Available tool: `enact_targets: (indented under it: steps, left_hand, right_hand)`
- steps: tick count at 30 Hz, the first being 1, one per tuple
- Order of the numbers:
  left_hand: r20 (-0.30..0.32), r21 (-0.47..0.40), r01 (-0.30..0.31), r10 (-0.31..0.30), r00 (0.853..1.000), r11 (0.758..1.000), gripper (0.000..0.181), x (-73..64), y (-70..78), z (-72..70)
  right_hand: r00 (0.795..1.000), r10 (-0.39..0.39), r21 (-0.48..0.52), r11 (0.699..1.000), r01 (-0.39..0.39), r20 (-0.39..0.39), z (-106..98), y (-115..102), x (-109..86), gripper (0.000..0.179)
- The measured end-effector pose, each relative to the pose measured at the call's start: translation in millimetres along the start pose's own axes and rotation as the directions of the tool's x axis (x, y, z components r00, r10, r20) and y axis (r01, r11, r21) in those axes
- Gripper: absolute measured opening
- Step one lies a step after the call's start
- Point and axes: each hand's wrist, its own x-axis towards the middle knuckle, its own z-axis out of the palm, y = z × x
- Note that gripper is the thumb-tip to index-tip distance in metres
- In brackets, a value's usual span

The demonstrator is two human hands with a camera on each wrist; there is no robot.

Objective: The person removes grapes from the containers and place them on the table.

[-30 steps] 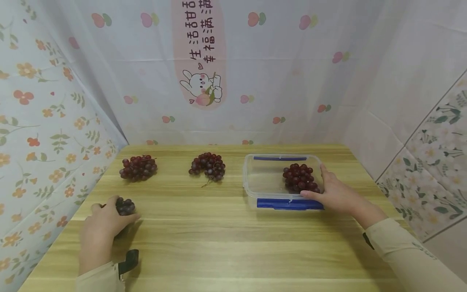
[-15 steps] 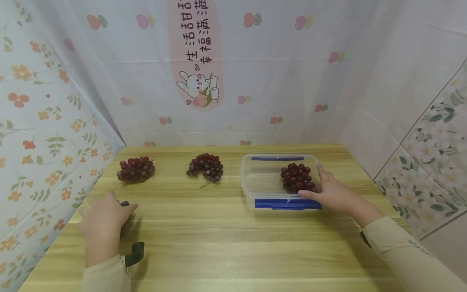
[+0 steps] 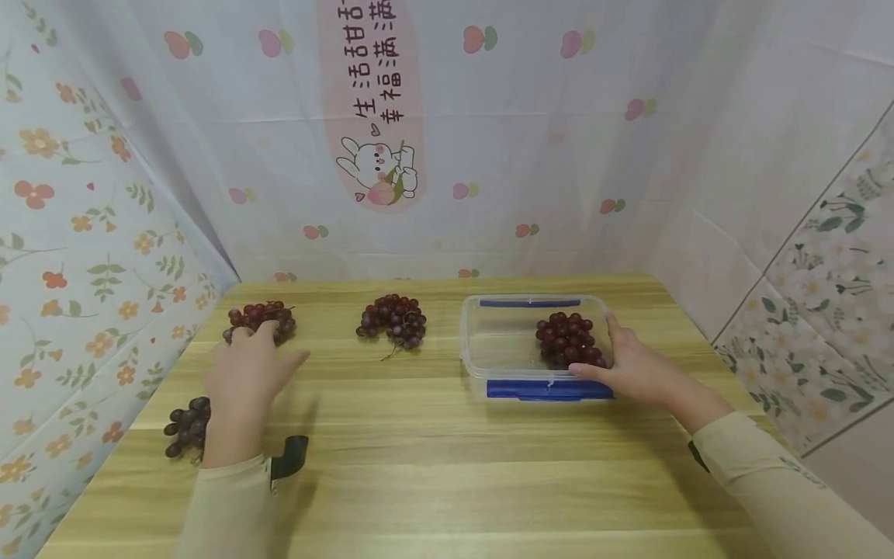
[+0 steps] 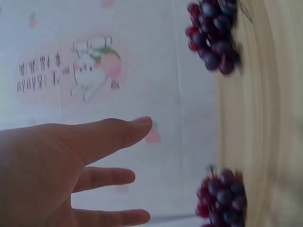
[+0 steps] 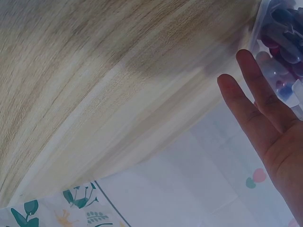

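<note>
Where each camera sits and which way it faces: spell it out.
Head: on the person's head, facing forward and down at the table, container, rear left bunch and middle bunch; left hand, right hand and sleeves show.
Left wrist: on that wrist, looking past the left hand at those bunches and the curtain.
Right wrist: on that wrist, looking past the right hand at table, curtain and part of the container.
Head and left wrist share the rabbit print.

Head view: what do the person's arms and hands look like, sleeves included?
The left hand and right hand are gloveless. The beige cloth left sleeve has a curved black piece at its cuff; the matching right sleeve shows a small dark piece and a faint greenish marking.
</note>
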Motion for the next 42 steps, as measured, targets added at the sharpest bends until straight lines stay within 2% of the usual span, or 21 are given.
enact_targets:
  steps: [5, 9, 13, 19, 23, 27, 30, 34, 38, 41, 42]
  left_hand:
    - [0.002, 0.024, -0.094, 0.094, 0.996, 0.995, 0.081, 2.8, 35.0, 1.7]
    - [-0.020, 0.030, -0.180, 0.181, 0.983, 0.983, 0.075, -0.3, 66.3, 5.1]
    - [-0.022, 0.044, -0.263, 0.264, 0.964, 0.964, 0.072, -6.8, 103.5, 8.1]
    - [0.002, 0.113, -0.382, 0.384, 0.923, 0.917, 0.064, -16.0, 160.5, 11.7]
    - [0.036, 0.130, -0.465, 0.465, 0.885, 0.876, 0.063, -15.4, 190.0, 14.9]
    - [0.072, 0.110, -0.559, 0.555, 0.829, 0.822, 0.061, -10.8, 218.2, 18.3]
    - [0.124, 0.077, -0.613, 0.603, 0.788, 0.786, 0.059, -8.1, 238.6, 20.7]
    - [0.207, -0.002, -0.651, 0.637, 0.742, 0.759, 0.059, -4.1, 263.7, 28.1]
    - [0.248, -0.084, -0.674, 0.671, 0.699, 0.734, 0.052, 1.0, 287.4, 39.5]
    - [0.261, -0.091, -0.696, 0.692, 0.673, 0.712, 0.043, 3.8, 304.2, 47.1]
    - [0.270, -0.082, -0.710, 0.702, 0.659, 0.699, 0.041, 4.7, 309.7, 49.1]
  right_hand:
    - [1.000, 0.004, 0.002, 1.000, -0.004, 0.002, -0.7, -1.1, -1.2, 0.133]
    - [1.000, 0.006, 0.000, 1.000, -0.006, 0.007, -1.2, -1.5, -1.4, 0.133]
    - [1.000, 0.006, 0.005, 1.000, -0.006, 0.013, -2.0, -2.5, -0.9, 0.134]
    - [1.000, -0.002, 0.004, 1.000, 0.002, 0.008, -2.6, -3.5, -0.6, 0.134]
    - [1.000, -0.003, 0.003, 1.000, 0.003, 0.007, -1.2, -2.7, -0.2, 0.134]
    - [1.000, -0.001, 0.006, 1.000, 0.001, 0.005, -1.0, -1.5, -0.6, 0.133]
    - [1.000, -0.002, 0.009, 1.000, 0.002, 0.008, -1.3, -1.8, -0.7, 0.133]
    - [1.000, -0.002, 0.009, 1.000, 0.002, 0.010, -1.8, -2.2, -0.8, 0.133]
    - [1.000, 0.000, 0.010, 1.000, 0.000, 0.013, -1.3, -1.8, -0.4, 0.133]
    - [1.000, 0.001, 0.009, 1.000, -0.001, 0.017, -0.9, -1.1, 0.1, 0.133]
    - [1.000, 0.001, 0.008, 1.000, -0.001, 0.018, -0.9, -1.0, 0.3, 0.133]
